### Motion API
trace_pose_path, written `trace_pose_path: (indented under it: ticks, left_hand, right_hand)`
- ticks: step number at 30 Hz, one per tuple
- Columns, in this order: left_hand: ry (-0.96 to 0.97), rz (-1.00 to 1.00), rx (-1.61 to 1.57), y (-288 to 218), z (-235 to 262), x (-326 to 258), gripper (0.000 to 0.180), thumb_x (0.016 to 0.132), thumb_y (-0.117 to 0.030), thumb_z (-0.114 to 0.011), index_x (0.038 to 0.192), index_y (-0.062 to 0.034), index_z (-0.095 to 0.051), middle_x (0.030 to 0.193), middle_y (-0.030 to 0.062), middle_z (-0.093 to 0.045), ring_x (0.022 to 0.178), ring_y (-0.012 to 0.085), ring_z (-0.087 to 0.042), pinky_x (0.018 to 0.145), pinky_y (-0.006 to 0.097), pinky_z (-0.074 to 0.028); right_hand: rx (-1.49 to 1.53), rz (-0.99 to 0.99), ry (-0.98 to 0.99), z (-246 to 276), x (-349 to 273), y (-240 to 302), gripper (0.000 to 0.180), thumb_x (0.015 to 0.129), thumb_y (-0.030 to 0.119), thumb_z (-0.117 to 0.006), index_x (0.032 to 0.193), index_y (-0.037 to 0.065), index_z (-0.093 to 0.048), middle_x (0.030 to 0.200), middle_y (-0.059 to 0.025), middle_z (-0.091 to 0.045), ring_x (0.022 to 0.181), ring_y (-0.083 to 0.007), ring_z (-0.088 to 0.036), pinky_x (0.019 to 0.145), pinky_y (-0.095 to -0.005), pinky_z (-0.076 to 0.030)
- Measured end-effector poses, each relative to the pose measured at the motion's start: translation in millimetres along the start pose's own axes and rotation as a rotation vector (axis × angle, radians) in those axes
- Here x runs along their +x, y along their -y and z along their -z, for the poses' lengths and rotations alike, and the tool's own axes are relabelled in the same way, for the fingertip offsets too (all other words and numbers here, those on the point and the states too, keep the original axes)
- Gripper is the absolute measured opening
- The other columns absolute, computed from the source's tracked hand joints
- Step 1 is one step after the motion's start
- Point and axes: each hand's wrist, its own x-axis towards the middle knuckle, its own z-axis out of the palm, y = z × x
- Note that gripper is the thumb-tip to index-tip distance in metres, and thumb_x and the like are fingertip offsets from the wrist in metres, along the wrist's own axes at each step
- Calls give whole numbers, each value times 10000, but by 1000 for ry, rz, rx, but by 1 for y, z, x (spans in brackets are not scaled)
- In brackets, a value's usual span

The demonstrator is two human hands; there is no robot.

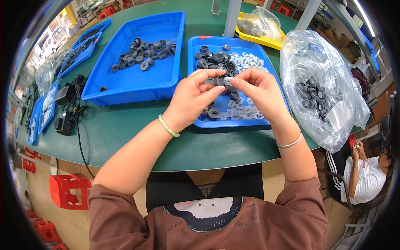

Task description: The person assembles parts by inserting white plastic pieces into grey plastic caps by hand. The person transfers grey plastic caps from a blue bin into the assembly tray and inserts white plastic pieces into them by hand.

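Note:
Above a shallow blue tray [273,62], my two hands meet with fingertips closed on small parts. Pinched in my left hand [187,98] is a dark grey plastic ring [221,79]. Between thumb and forefinger, my right hand [263,92] grips a small whitish plastic clip [228,81], which touches the ring. Fingers partly cover both pieces, so I cannot tell whether they are joined. In the tray below, dark grey rings [213,113] lie mostly on the left, and pale clips [252,61] lie at the far right and near side.
A large blue bin [166,85] with several dark rings stands left of the tray. On the right, a clear plastic bag [325,125] holds more rings. Behind are a yellow tray [271,45] and a metal post [232,21]. Black adapters [64,123] with cables lie left. Someone sits at right [366,183].

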Motion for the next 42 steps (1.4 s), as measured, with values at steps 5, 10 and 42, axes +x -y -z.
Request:
trace_pose_path:
  ticks: [5, 10, 42]
  left_hand:
    - [16, -12, -29, -2, -3, 0, 363, 917, -6, -626, 1270, 6, -540, 1161, 69, -608, 1047, 111, -611, 923, 248, -495]
    - [10, -17, -10, 1, -4, 0, 370, 914, -1, -627, 1275, 9, -543, 1161, 75, -614, 1053, 116, -611, 931, 249, -495]
    - [-97, 123, -134, -8, 1, 2, 264, 944, -115, -617, 1188, -13, -613, 1063, 61, -669, 992, 143, -638, 900, 287, -503]
  right_hand:
    - [-3, -31, -38, -2, 1, -4, 227, 853, 199, -742, 901, -15, -689, 789, -22, -662, 708, -67, -563, 630, -218, -450]
    - [7, -61, -30, -4, 3, -8, 219, 856, 194, -733, 897, -18, -696, 780, -22, -661, 713, -66, -565, 630, -217, -453]
    - [110, -3, 64, -10, -1, 0, 153, 962, 163, -606, 1000, 15, -605, 873, -8, -632, 792, -65, -557, 706, -217, -453]
